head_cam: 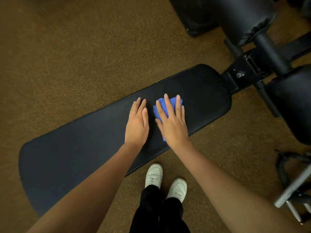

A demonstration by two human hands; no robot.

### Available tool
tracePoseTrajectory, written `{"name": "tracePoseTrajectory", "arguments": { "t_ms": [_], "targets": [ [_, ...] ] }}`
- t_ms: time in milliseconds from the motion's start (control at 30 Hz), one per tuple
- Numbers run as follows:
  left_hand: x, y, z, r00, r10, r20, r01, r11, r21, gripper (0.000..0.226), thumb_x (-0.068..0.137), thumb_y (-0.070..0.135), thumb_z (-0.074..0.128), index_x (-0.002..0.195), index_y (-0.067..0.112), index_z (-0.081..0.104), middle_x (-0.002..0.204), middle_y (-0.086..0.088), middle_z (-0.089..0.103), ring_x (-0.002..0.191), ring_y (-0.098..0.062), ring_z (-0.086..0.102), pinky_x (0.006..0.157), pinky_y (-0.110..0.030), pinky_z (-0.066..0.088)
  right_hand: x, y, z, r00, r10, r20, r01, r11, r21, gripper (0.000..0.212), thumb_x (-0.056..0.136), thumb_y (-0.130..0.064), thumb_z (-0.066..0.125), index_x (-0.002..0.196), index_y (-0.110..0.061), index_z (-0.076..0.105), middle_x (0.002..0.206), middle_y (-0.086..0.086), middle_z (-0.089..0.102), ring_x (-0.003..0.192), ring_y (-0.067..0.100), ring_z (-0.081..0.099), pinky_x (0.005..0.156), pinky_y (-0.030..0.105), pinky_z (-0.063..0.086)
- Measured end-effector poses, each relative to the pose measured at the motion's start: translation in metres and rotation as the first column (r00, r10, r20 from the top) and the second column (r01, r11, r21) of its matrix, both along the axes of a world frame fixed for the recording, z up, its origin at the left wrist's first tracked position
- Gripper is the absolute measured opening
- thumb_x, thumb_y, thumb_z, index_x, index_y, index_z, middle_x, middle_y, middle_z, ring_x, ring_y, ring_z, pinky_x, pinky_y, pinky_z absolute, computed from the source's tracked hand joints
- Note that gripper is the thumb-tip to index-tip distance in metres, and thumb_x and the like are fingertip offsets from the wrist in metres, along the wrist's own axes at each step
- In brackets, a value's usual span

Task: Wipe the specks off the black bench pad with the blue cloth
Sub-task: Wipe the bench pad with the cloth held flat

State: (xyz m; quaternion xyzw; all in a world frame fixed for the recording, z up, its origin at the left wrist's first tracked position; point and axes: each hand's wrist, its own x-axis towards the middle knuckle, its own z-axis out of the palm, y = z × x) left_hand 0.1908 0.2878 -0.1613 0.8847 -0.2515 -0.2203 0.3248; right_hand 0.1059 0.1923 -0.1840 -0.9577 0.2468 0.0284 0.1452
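Observation:
The long black bench pad (80, 145) runs diagonally from the lower left to the upper right of the head view. A folded blue cloth (160, 108) lies on its right half. My right hand (171, 121) presses flat on the cloth with straight, spread fingers, covering most of it. Beside it to the left, my left hand (137, 123) rests flat on the bare pad with its fingers together. Faint pale specks dot the pad near the far edge.
Black padded rollers (242, 19) and the bench's metal frame (247, 71) stand at the upper right. A metal bar and cable handles (292, 182) lie at the right edge. My white shoes (165, 179) stand on the brown speckled floor (67, 56) below the pad.

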Motion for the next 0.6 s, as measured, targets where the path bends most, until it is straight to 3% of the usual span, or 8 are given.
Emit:
{"name": "tracePoseTrajectory", "arguments": {
  "t_ms": [67,200,333,500,600],
  "targets": [
    [0.002,0.000,0.001,0.999,-0.048,0.012,0.047,0.999,0.019,0.044,0.102,0.027,0.022,0.143,0.014,0.031,0.153,0.000,0.023,0.142,-0.010,0.010,0.117,-0.035,0.013,0.006,-0.024,-0.003,1.000,0.004,-0.029,-0.004,1.000,-0.023,0.060,0.093,-0.028,0.051,0.147,-0.018,0.025,0.156,0.012,0.014,0.142,0.041,0.006,0.111,0.053,0.017],
    [0.007,-0.002,0.003,0.993,-0.115,0.034,0.112,0.991,0.067,0.044,0.102,0.028,0.021,0.143,0.016,0.031,0.154,0.001,0.021,0.143,-0.010,0.008,0.118,-0.034,0.007,0.001,-0.058,0.001,0.972,-0.232,-0.039,0.230,0.972,-0.054,0.059,0.095,-0.025,0.046,0.148,-0.016,0.021,0.156,0.014,0.013,0.142,0.041,0.003,0.111,0.053,0.018],
    [0.010,-0.004,0.003,0.992,-0.122,0.030,0.119,0.990,0.082,0.044,0.102,0.028,0.021,0.143,0.016,0.031,0.154,0.000,0.022,0.143,-0.011,0.008,0.118,-0.034,0.006,-0.008,-0.021,0.008,0.923,-0.384,-0.034,0.384,0.923,0.021,0.060,0.095,-0.025,0.046,0.148,-0.013,0.020,0.155,0.015,0.014,0.141,0.043,0.001,0.111,0.054,0.017],
    [0.007,-0.009,0.005,0.990,-0.140,0.011,0.138,0.985,0.103,0.045,0.102,0.027,0.020,0.144,0.017,0.030,0.154,0.000,0.022,0.143,-0.010,0.007,0.117,-0.036,0.005,0.000,0.004,0.009,0.979,-0.188,-0.076,0.192,0.980,0.052,0.059,0.093,-0.029,0.046,0.147,-0.013,0.026,0.154,0.014,0.021,0.141,0.043,0.006,0.110,0.054,0.020],
    [0.009,-0.012,0.007,0.991,-0.132,0.012,0.130,0.986,0.103,0.045,0.102,0.028,0.020,0.144,0.017,0.030,0.153,0.000,0.024,0.143,-0.011,0.010,0.117,-0.038,0.008,-0.002,-0.023,0.007,0.989,-0.096,-0.110,0.098,0.995,0.010,0.059,0.097,-0.031,0.042,0.149,-0.018,0.017,0.157,0.011,0.012,0.143,0.036,0.002,0.113,0.050,0.016]
  ]
}}
